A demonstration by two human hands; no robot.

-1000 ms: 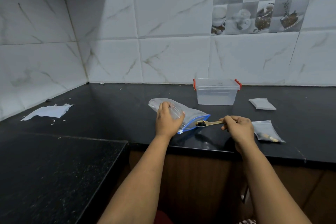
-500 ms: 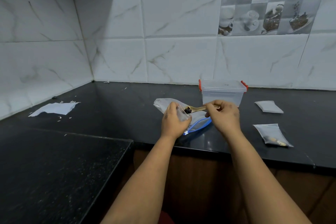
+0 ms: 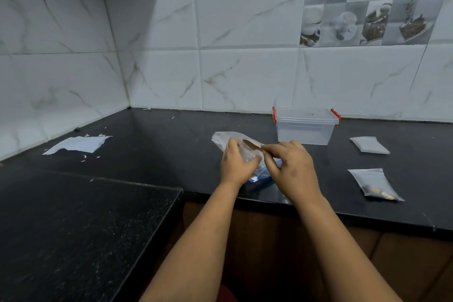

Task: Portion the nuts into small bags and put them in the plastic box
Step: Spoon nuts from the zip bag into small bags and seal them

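A small clear bag point(image 3: 247, 153) is gripped by the left hand point(image 3: 236, 163); a wooden spoon point(image 3: 252, 144) is pinched by the right hand point(image 3: 291, 169), bowl at the bag mouth. A blue-zip bag point(image 3: 263, 175) lies beneath. Two more small bags: filled point(image 3: 375, 185) near the counter edge point(image 3: 367, 218), flat point(image 3: 369, 144) behind. One lidded plastic box point(image 3: 305, 125) stands behind the hands.

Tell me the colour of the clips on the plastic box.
Red, one clip at each end of the clear plastic box; seen in the head view.

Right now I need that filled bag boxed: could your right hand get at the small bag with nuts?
Probably yes, once freed: the right hand holds the spoon, and bare counter lies between it and the small bag with nuts.
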